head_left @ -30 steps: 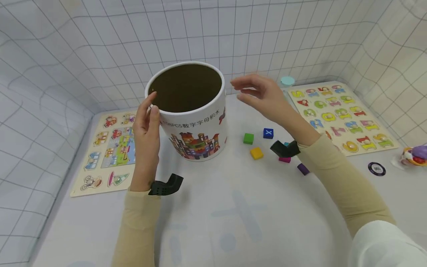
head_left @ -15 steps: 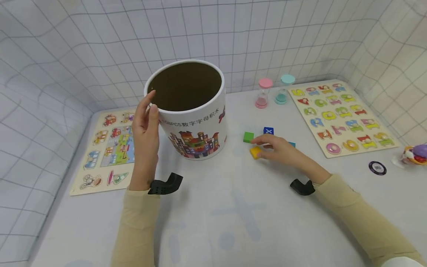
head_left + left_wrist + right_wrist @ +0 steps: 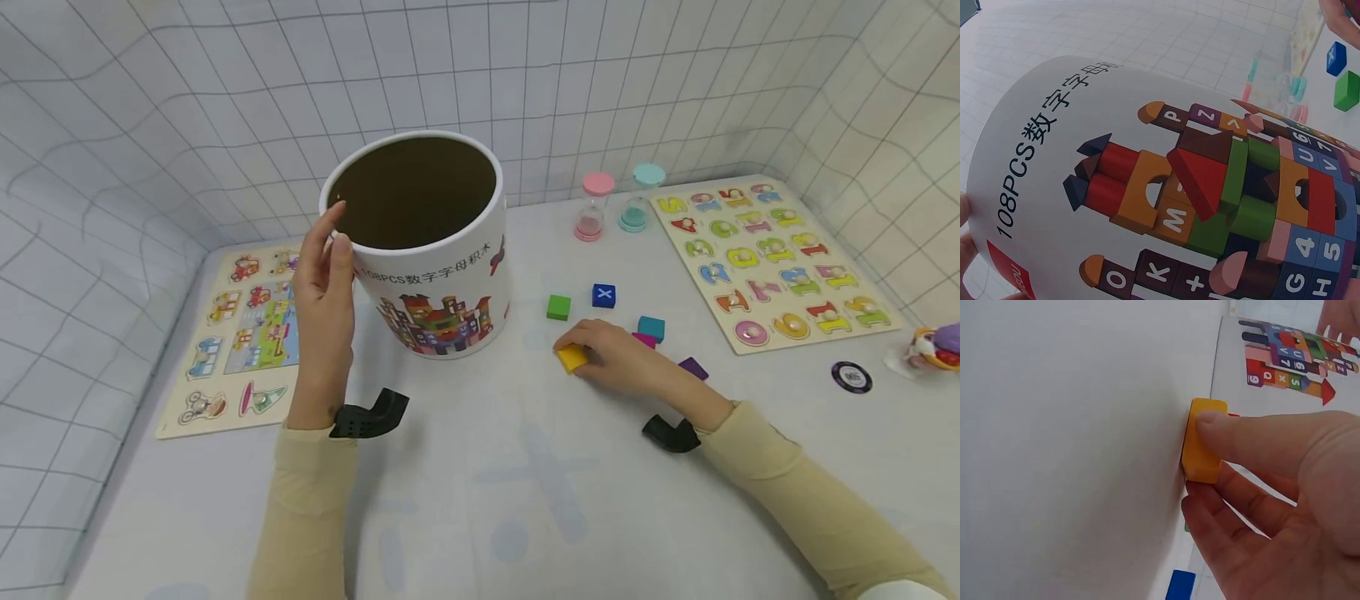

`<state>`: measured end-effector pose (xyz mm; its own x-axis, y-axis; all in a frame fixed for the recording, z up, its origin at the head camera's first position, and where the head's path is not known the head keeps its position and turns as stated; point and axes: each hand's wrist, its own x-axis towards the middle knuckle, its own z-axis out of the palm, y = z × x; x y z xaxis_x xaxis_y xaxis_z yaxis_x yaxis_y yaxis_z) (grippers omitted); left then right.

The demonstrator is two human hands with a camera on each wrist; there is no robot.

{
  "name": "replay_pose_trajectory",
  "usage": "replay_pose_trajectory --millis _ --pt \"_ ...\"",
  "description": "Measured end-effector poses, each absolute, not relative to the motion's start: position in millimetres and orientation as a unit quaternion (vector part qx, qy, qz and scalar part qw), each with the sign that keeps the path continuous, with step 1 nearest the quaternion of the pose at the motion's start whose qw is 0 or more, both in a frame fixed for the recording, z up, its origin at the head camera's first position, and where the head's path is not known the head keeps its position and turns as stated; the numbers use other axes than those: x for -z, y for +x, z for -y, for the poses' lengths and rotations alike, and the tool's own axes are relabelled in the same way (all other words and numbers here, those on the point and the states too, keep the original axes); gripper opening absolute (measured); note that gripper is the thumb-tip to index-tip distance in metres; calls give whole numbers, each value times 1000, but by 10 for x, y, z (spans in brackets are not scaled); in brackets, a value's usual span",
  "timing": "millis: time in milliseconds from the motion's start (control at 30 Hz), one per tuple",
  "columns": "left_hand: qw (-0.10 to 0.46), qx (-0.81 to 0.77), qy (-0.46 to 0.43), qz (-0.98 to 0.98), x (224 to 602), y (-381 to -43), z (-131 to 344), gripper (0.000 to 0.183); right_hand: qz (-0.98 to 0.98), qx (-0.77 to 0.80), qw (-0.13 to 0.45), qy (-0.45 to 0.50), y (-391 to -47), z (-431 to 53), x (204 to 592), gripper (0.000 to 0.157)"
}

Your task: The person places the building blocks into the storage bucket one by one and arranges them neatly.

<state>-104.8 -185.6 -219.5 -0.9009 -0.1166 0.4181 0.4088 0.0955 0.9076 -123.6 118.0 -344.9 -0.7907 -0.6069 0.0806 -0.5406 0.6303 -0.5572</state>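
A large white bucket [image 3: 442, 308] printed with a colourful block castle stands upright, its dark inside facing up. My left hand [image 3: 324, 292] holds its near-left rim, one fingertip over the edge and the thumb against the outer wall. In the left wrist view the printed bucket wall [image 3: 1035, 187] fills most of the picture. A small yellow block [image 3: 1207, 440] is pinched between the thumb and fingers of my right hand [image 3: 611, 358], low over the table right of the bucket. Close by lie a green block [image 3: 558, 307] and a blue block [image 3: 603, 296] marked X.
Teal [image 3: 651, 328], magenta [image 3: 643, 339] and purple [image 3: 693, 368] blocks lie beyond my right wrist. Pink [image 3: 589, 225] and teal [image 3: 633, 215] hourglasses stand at the back. Puzzle boards lie left [image 3: 168, 421] and right [image 3: 720, 312]. A black chip [image 3: 852, 377] and a toy figure [image 3: 937, 348] sit far right.
My right hand has come down from beside the bucket's rim to the table and taken hold of the yellow block, shifting it slightly nearer. The left hand keeps its place at the rim.
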Motion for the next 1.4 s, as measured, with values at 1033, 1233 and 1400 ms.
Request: replay_pose_trajectory --millis 1033,1233,1400 --pt "206 655 -111 719 2231 -1069 1859 37 -834 392 -2 -389 -2003 179 1658 34" --pt "203 663 -110 712 2213 -1055 1862 36 -856 318 51 -405 -2152 346 1607 35" --pt "199 670 -114 706 2198 -1048 1869 37 -844 328 117 -407 -2157 387 1573 34"
